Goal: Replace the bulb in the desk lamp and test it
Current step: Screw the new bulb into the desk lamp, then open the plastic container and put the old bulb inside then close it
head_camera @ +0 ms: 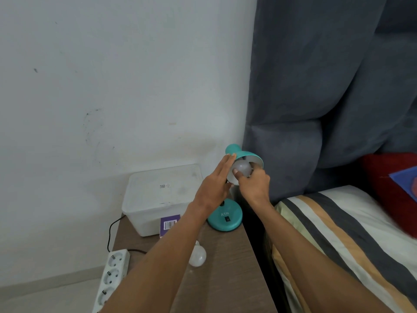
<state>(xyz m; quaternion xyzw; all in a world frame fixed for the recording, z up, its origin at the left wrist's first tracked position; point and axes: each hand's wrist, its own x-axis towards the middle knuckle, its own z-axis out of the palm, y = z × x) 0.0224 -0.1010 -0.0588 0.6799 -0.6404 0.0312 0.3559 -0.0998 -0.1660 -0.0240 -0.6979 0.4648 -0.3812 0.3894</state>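
**Bulb gripped inside the lamp shade**

My right hand [253,186] pinches the bulb [242,168] seated in the teal lamp [244,155]. My left hand [215,185], fingers straight, steadies the shade at nine o'clock. A spare bulb [198,256] lies on the table [230,267], at six o'clock.

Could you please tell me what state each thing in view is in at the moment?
Desk lamp: upright, unlit.
Bulb in shade: unlit, gripped by right hand.
Left hand: open, fingers against the shade.
Spare bulb: lying loose on the table.
Plastic box: lid closed.
Power strip: visible sockets empty.
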